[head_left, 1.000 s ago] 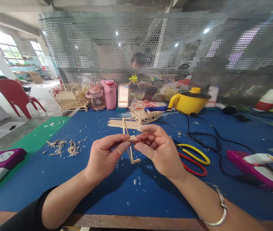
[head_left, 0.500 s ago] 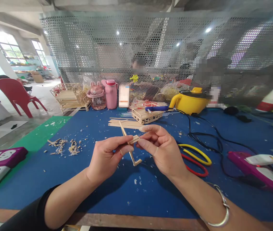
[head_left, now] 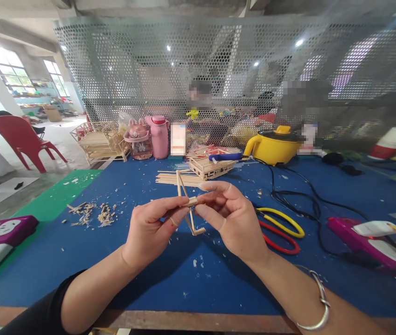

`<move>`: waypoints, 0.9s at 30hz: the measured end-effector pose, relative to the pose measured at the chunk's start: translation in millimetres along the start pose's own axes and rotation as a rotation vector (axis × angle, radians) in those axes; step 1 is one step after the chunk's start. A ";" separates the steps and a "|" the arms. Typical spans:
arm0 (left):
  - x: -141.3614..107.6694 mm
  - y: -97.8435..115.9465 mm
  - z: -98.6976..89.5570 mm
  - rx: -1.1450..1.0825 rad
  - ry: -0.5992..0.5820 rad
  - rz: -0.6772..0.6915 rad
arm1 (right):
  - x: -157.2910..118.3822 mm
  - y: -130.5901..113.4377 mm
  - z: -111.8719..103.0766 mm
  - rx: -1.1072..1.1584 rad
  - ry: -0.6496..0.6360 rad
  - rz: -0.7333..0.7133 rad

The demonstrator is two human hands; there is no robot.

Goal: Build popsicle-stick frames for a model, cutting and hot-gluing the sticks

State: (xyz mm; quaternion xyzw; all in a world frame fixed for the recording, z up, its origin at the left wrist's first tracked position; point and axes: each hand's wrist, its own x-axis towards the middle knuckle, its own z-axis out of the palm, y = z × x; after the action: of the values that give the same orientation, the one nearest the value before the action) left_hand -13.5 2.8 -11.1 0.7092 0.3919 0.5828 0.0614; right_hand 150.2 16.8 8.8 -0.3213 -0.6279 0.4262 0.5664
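Between my hands, above the blue table mat [head_left: 142, 279], hangs a small frame of thin wooden sticks [head_left: 180, 184]. Thumb and fingers of my left hand [head_left: 154, 223] pinch the frame at its middle, where a short crosspiece [head_left: 193, 201] shows. My right hand [head_left: 236, 214] is closed at the right end of that crosspiece, fingertips and thumb pressed to it. Tape-like wraps cover some fingertips. Behind the hands lie a bundle of long wooden sticks [head_left: 166, 179] and a small wooden model [head_left: 212, 166]. The parts of the frame inside my fingers are hidden.
A blue glue gun [head_left: 229, 157] rests on the model. Red-and-yellow-handled pliers or cutters [head_left: 281, 222] lie right of my right hand. Wood scraps [head_left: 105, 214] are at left. A yellow pot [head_left: 276, 148], black cables [head_left: 280, 193] and purple power strips [head_left: 351, 230] surround the work area.
The stick frame has turned in my fingers, so its open shape shows more and its lower end sits slightly higher. Both hands keep their grip in nearly the same place.
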 end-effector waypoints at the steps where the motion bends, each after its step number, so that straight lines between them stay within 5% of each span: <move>1: 0.0 -0.1 -0.2 -0.018 0.002 -0.018 | -0.4 -0.1 -1.0 -0.039 0.002 -0.043; 9: 0.5 -2.6 -0.9 -0.049 -0.035 -0.027 | -2.3 1.6 -5.1 -0.144 -0.042 -0.172; 21: 0.9 -1.8 1.0 -0.011 -0.043 0.003 | 2.0 -0.3 -2.0 -0.024 -0.068 0.019; 27: 2.1 -7.3 0.9 -0.111 0.022 -0.176 | 26.1 9.5 -33.1 0.262 0.130 0.136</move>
State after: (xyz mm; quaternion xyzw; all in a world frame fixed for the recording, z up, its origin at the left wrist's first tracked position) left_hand -16.2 9.5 -13.8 0.6610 0.4203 0.6039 0.1473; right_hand 178.1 49.6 11.6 -0.3135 -0.5058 0.5201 0.6127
